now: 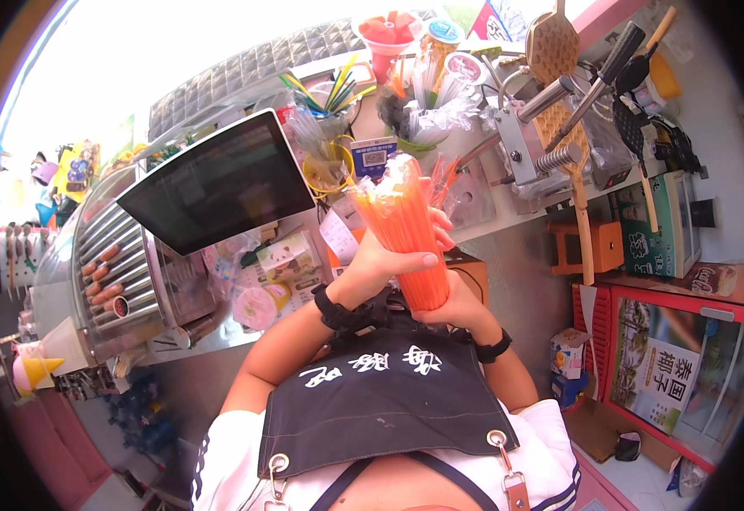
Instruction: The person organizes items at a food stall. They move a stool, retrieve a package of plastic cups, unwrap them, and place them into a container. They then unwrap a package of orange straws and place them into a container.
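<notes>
Both my hands hold a thick bundle of orange drinking straws (413, 239), upright in front of my chest, with clear plastic wrap around its top end. My left hand (378, 259) wraps the middle of the bundle, thumb across its front. Lower down, my right hand (451, 303) supports the bottom end. Fingertips show at the bundle's right side; whose hand they belong to is partly hidden. Behind the bundle stand a yellow basket (330, 169) of wrapped straws, a blue card with a printed code (374, 158) and a green container (416, 145) filled with plastic-wrapped items.
A dark touch screen (218, 182) stands left of the bundle, beside a sausage roller grill (119, 281). Metal waffle irons with long handles (554, 48) are at the right. Below them are an orange stool (586, 246) and a red display fridge (672, 364).
</notes>
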